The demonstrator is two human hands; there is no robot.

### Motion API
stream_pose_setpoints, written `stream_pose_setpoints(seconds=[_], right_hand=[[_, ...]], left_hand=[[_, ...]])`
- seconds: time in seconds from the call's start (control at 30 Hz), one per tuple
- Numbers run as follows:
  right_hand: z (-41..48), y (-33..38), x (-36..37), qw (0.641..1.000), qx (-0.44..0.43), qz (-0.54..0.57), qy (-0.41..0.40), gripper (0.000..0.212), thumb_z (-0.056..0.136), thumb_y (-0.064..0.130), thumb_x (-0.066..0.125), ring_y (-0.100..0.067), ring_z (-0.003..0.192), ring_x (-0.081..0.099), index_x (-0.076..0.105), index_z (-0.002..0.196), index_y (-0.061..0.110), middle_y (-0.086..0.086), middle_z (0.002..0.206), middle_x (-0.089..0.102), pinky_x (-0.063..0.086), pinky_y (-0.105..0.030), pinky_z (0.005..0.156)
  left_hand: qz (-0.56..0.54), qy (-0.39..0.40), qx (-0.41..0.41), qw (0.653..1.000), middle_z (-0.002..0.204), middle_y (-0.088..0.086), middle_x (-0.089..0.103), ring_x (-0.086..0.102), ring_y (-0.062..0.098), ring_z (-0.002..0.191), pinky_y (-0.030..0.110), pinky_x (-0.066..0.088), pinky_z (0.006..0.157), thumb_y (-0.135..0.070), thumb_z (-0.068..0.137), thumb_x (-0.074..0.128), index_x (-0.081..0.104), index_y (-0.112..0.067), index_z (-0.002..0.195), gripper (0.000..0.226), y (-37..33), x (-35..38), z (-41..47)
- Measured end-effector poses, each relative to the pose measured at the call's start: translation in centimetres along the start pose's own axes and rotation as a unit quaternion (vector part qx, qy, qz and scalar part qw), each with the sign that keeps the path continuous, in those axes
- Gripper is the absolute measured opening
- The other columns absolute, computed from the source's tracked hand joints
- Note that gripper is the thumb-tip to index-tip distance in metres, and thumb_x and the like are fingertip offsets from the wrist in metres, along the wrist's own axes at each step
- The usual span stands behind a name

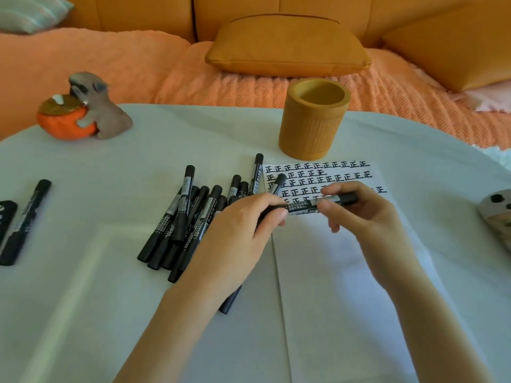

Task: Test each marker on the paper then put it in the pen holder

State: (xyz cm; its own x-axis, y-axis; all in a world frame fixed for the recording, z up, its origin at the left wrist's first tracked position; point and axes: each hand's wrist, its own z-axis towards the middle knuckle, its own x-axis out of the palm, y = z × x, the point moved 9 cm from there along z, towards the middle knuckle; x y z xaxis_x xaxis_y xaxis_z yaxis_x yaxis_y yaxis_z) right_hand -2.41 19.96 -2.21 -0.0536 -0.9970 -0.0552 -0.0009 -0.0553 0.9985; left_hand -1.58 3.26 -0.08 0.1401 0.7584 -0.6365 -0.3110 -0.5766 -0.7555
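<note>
A black marker [309, 205] lies level between both hands, just above the white paper [331, 258]. My left hand [243, 228] grips its left end with curled fingers. My right hand [359, 208] pinches its right part between thumb and fingers. Rows of black test characters [318, 172] fill the top of the paper. A pile of several black markers [190, 217] lies left of the paper, partly hidden under my left hand. The tan pen holder [313, 120] stands upright behind the paper, and what I can see of its inside shows no markers.
One more black marker [25, 222] and a black object [5, 219] lie at the table's left edge. An orange-and-grey animal figurine [83, 109] sits at the back left. A grey object [497, 214] is at the right edge. An orange sofa with cushions [287, 45] is behind the table.
</note>
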Motion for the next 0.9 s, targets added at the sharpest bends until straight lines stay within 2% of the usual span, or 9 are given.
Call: stream_pose_setpoints(seconds=[0.07,0.13,0.23,0.3,0.4,0.53,0.63,0.73,0.9], right_hand=[[0.1,0.0,0.5,0.999,0.007,0.048,0.001,0.019,0.068,0.023,0.079,-0.017,0.056,0.049,0.068,0.082,0.019,-0.001,0.058,0.056,0.044,-0.023,0.057],[0.1,0.1,1.0,0.997,0.011,0.075,0.007,0.020,0.071,0.025,0.073,-0.018,0.054,0.049,0.065,0.085,0.014,-0.003,0.059,0.055,0.041,-0.025,0.052],[-0.2,0.3,1.5,0.998,0.011,0.066,0.006,0.019,0.078,0.030,0.069,-0.017,0.050,0.047,0.061,0.085,0.014,-0.004,0.060,0.055,0.037,-0.022,0.046],[-0.5,0.4,1.5,0.998,0.010,0.064,-0.003,0.023,0.079,0.034,0.064,-0.016,0.048,0.044,0.059,0.085,0.013,-0.004,0.059,0.054,0.034,-0.021,0.045],[-0.7,0.3,1.6,0.998,0.017,0.063,-0.011,0.026,0.082,0.035,0.068,-0.014,0.045,0.042,0.060,0.083,0.010,-0.001,0.054,0.053,0.032,-0.020,0.043],[-1.0,-0.1,2.3,0.998,0.031,0.057,0.005,0.032,0.077,0.038,0.065,-0.014,0.043,0.041,0.063,0.081,0.007,-0.001,0.052,0.053,0.032,-0.019,0.042],[-1.0,-0.1,2.5,0.997,0.036,0.069,0.019,0.027,0.079,0.033,0.063,-0.013,0.043,0.041,0.061,0.082,0.006,-0.003,0.052,0.055,0.032,-0.018,0.041],[-0.9,0.0,2.7,0.997,0.030,0.063,0.035,0.024,0.086,0.031,0.063,-0.011,0.043,0.042,0.060,0.080,0.008,-0.002,0.052,0.056,0.034,-0.017,0.043],[-1.0,-0.1,2.6,0.998,0.033,0.038,0.049,0.026,0.084,0.035,0.059,-0.012,0.047,0.043,0.060,0.082,0.009,-0.001,0.053,0.057,0.035,-0.018,0.046]], left_hand=[[0.018,0.019,-0.001,1.000,0.089,-0.016,0.061,0.055,0.002,0.079,0.018,0.043,0.071,-0.030,0.098,0.039,0.057,-0.024,0.107,0.020,0.2,0.5,0.0],[0.021,0.032,-0.002,0.999,0.091,-0.017,0.058,0.053,0.005,0.079,0.024,0.043,0.074,-0.027,0.099,0.035,0.052,-0.025,0.113,0.023,0.3,1.0,-0.1],[0.003,0.042,-0.016,0.999,0.092,-0.016,0.054,0.049,-0.001,0.084,0.012,0.038,0.073,-0.027,0.099,0.032,0.050,-0.026,0.119,0.027,0.4,1.3,-0.2],[-0.007,0.037,-0.012,0.999,0.091,-0.016,0.052,0.048,-0.002,0.086,0.010,0.036,0.074,-0.035,0.097,0.034,0.051,-0.025,0.116,0.027,0.1,1.3,-0.2],[0.014,0.036,-0.005,0.999,0.087,-0.013,0.054,0.049,0.000,0.078,0.013,0.037,0.068,-0.049,0.091,0.037,0.051,-0.025,0.104,0.030,-0.1,1.4,0.0],[0.032,0.037,0.004,0.999,0.062,-0.008,0.047,0.047,0.006,0.062,0.019,0.032,0.054,-0.044,0.093,0.040,0.051,-0.024,0.095,0.022,0.0,1.5,0.2],[0.034,0.038,0.009,0.999,0.052,-0.004,0.041,0.043,0.009,0.051,0.020,0.030,0.048,-0.046,0.092,0.038,0.053,-0.027,0.095,0.024,0.0,1.4,0.1],[0.016,0.041,0.005,0.999,0.049,-0.001,0.035,0.038,0.012,0.046,0.020,0.028,0.045,-0.049,0.091,0.039,0.051,-0.030,0.087,0.023,0.0,1.3,0.1],[-0.040,0.059,-0.018,0.997,0.051,-0.002,0.033,0.031,0.012,0.046,0.022,0.023,0.046,-0.058,0.084,0.039,0.051,-0.033,0.078,0.028,0.3,1.5,-0.1]])
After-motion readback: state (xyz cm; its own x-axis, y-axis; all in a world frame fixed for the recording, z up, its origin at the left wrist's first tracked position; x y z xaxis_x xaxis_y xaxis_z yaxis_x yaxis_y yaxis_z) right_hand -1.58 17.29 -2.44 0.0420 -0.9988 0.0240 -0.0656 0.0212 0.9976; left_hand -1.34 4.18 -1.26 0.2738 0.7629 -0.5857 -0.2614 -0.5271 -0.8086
